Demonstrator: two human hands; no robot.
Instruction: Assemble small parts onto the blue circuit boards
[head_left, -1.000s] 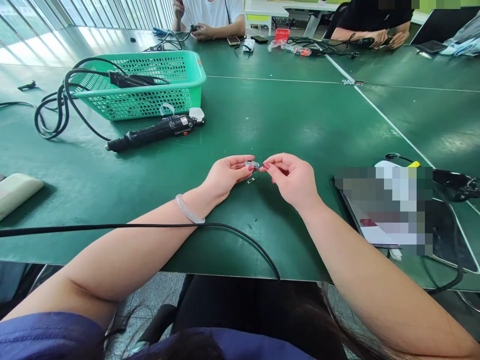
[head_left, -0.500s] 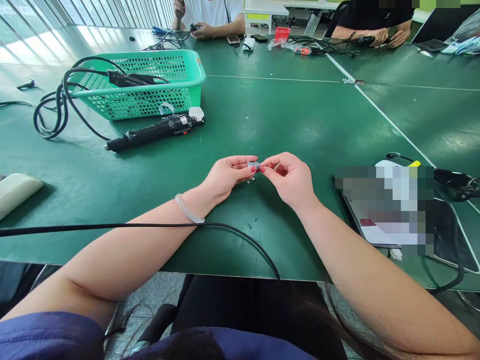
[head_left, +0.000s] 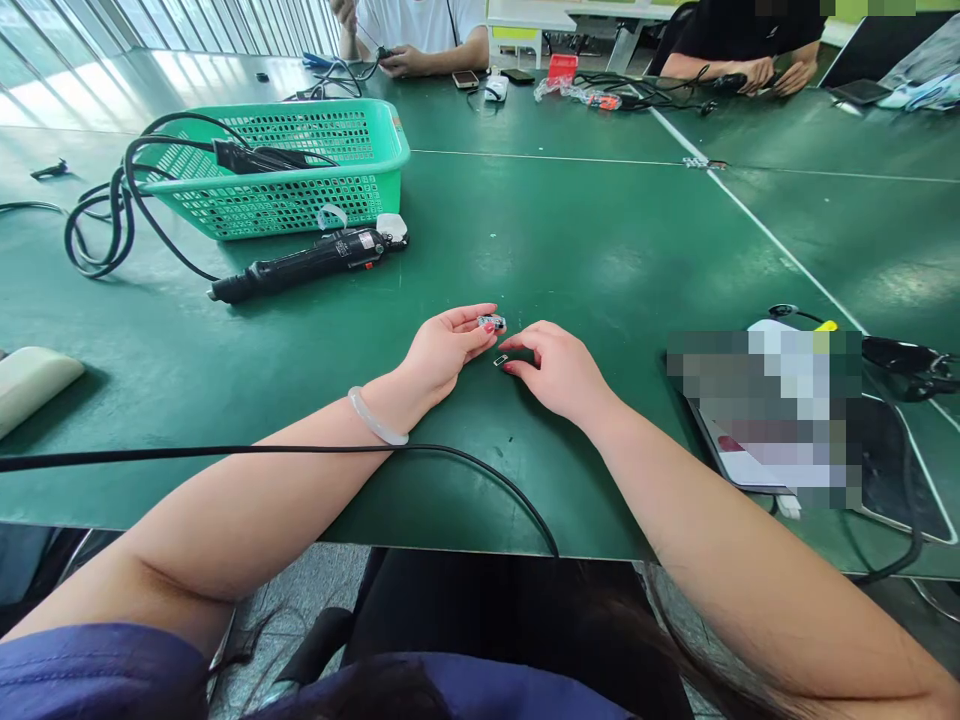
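Observation:
My left hand (head_left: 448,350) holds a small silvery part (head_left: 491,322) between its thumb and fingers, just above the green table. To its right my right hand (head_left: 553,368) is open, thumb and forefinger apart on either side of a tiny bright rectangular piece (head_left: 501,360) on the table. The fingertips are very near this piece; no grip on it shows. The details of the silvery part are too small to make out.
A green basket (head_left: 292,185) with black cables and a black electric screwdriver (head_left: 307,265) stand at the upper left. One black cable (head_left: 247,452) crosses over my left forearm. At right lie a tablet (head_left: 904,470) and dark cables. Two people sit across the table.
My right hand has let go of the silvery part and moved down beside the tiny rectangular piece, its fingers spreading. My left hand has shifted slightly left with the part.

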